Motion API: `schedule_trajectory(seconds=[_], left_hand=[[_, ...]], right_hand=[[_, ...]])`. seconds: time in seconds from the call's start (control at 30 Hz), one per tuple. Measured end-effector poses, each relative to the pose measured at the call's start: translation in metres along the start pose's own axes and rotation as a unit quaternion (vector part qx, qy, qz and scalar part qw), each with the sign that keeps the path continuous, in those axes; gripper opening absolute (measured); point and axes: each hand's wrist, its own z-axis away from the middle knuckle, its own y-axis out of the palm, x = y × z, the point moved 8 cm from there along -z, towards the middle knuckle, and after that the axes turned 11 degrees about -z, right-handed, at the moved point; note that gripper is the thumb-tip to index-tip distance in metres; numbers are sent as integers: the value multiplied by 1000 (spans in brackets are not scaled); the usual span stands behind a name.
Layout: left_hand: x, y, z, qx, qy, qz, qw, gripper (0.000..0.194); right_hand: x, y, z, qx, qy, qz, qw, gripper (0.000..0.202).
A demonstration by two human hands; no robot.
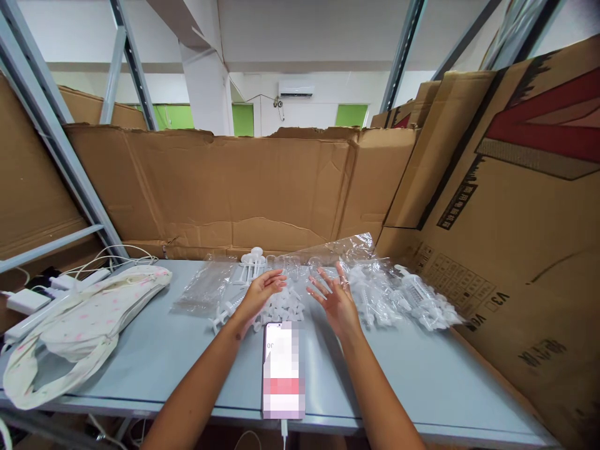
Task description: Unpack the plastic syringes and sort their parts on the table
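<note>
My left hand point(263, 290) hovers over a pile of small white plastic pieces point(284, 309), its fingers stretched out and holding nothing. To its right, my right hand point(336, 300) is raised with palm showing and fingers spread, also bare. Behind my left hand stand white plunger-like plastic parts point(253, 259) with round flat ends. Clear plastic cylinders point(291, 265) show at the back between the hands. Right of my right hand lie clear bags point(372, 294) of white plastic parts. Below the hands, a phone point(284, 372) lies on the grey shelf top point(197, 356), a cable plugged into its lower end.
A flat clear bag point(204, 290) lies left of the pile. Farther left are a white fabric bag point(107, 300) and a power strip with chargers point(28, 302). Cardboard point(244, 194) walls the back; a large carton point(515, 219) stands at right. Metal posts point(60, 137) frame the shelf.
</note>
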Motion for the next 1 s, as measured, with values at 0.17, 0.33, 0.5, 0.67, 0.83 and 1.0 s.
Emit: schedule_trajectory(seconds=[0.17,0.33,0.5,0.67,0.83,1.0], left_hand=[[14,5,3,30,-96,113,989,41],[28,-6,4,-30,-145,119,982,41],[28,3,5,27,-156,164,974,26],[19,11,7,66,-139,236,960,21],[22,9,6,58,-153,248,955,23],[23,7,4,42,-144,224,963,24]], right_hand=[[-9,13,5,47,34,-2,998,64],[-16,19,9,64,57,-1,996,65],[-18,23,12,75,63,5,995,64],[-19,24,13,61,66,31,995,69],[-20,16,10,30,39,46,998,71],[-16,10,8,12,9,60,998,68]])
